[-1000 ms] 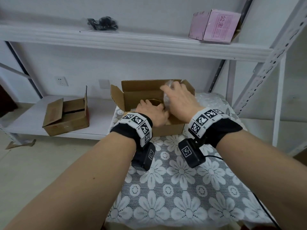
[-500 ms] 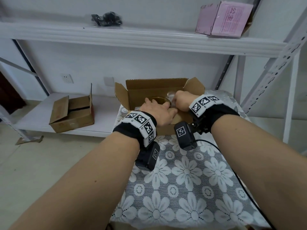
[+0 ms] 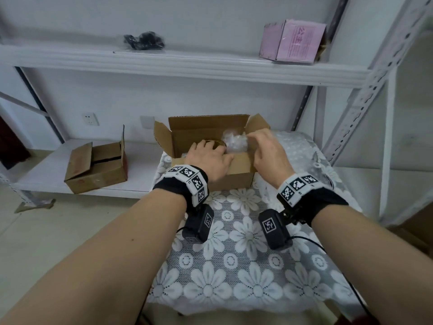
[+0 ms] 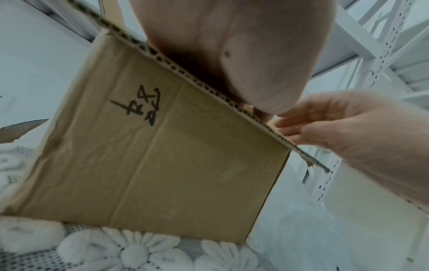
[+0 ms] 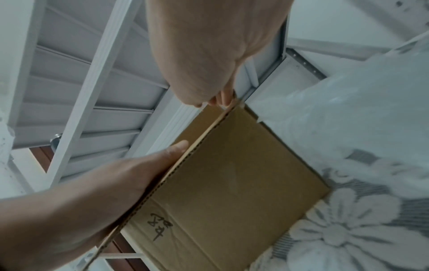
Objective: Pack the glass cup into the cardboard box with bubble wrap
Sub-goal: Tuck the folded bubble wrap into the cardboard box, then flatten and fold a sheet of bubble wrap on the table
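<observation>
An open cardboard box [image 3: 206, 127] stands at the far end of the table; its front wall [image 4: 162, 165] [image 5: 232, 183] carries black handwriting. Inside, the gold rim of the glass cup [image 3: 212, 140] shows at the left and a wad of bubble wrap [image 3: 234, 141] lies to its right. My left hand [image 3: 208, 156] [image 5: 139, 170] rests over the front wall, fingers reaching to the cup's rim. My right hand [image 3: 264, 148] [image 4: 336, 128] hovers over the box's right end, its loosely curled fingertips at the wad's right side. The cup's body is hidden.
A bubble wrap sheet [image 3: 297, 151] lies on the floral tablecloth [image 3: 234, 254] right of the box. A second open carton [image 3: 96, 167] sits on the low shelf at left. Overhead, a shelf holds a pink box [image 3: 293, 41] and a black bundle [image 3: 144, 41]. A perforated upright [image 3: 365, 95] stands at right.
My right hand has come up out of the box and drawn back to the right, uncovering the wad of bubble wrap. The left hand has stayed on the front wall.
</observation>
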`<state>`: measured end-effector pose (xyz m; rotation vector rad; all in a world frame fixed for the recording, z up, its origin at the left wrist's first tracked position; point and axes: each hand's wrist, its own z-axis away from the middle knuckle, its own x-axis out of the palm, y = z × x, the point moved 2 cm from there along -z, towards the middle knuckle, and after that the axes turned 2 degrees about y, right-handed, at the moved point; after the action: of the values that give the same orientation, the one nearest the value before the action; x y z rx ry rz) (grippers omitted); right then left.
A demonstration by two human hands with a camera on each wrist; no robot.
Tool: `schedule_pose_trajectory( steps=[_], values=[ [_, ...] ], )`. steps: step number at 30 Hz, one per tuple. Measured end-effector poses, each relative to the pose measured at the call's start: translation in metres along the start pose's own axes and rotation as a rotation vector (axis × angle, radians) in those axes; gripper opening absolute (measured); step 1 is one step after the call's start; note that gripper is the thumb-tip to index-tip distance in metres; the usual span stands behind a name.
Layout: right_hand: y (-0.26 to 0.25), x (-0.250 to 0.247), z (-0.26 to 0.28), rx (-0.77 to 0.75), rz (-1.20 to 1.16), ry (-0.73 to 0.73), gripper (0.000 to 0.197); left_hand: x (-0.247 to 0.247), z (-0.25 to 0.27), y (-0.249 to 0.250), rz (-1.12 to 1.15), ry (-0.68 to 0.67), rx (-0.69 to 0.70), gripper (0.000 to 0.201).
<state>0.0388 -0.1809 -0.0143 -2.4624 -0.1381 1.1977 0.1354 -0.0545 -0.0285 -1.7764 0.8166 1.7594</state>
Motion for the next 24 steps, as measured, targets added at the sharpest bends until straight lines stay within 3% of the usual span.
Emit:
schedule_pose_trajectory(
  steps=[3, 5, 8, 11, 14, 17, 21, 24],
  values=[
    [0.009, -0.013, 0.015, -0.004, 0.044, 0.086, 0.029, -0.006, 0.006, 0.004, 0.140, 0.134, -0.003, 0.048],
    [0.019, -0.017, 0.026, 0.058, 0.065, 0.069, 0.026, -0.012, 0.013, 0.014, 0.291, 0.206, -0.016, 0.043],
    [0.040, -0.013, 0.049, 0.199, 0.101, -0.091, 0.026, -0.017, 0.027, 0.041, 0.453, 0.315, 0.033, 0.038],
    [0.058, -0.003, 0.073, 0.321, 0.087, -0.295, 0.025, -0.018, 0.039, 0.068, 0.532, 0.489, 0.178, 0.023],
    [0.066, 0.001, 0.090, 0.391, 0.054, -0.348, 0.016, -0.015, 0.050, 0.090, 0.505, 0.574, 0.278, 0.012],
    [0.071, -0.001, 0.101, 0.459, 0.088, -0.373, 0.017, 0.001, 0.055, 0.103, 0.552, 0.439, 0.280, 0.012],
    [0.079, -0.004, 0.108, 0.551, 0.106, -0.433, 0.055, 0.029, 0.055, 0.106, 0.510, 0.060, 0.190, 0.008],
    [0.080, -0.007, 0.110, 0.559, 0.017, -0.363, 0.069, 0.048, 0.058, 0.101, 0.454, -0.207, 0.129, 0.016]
  ],
)
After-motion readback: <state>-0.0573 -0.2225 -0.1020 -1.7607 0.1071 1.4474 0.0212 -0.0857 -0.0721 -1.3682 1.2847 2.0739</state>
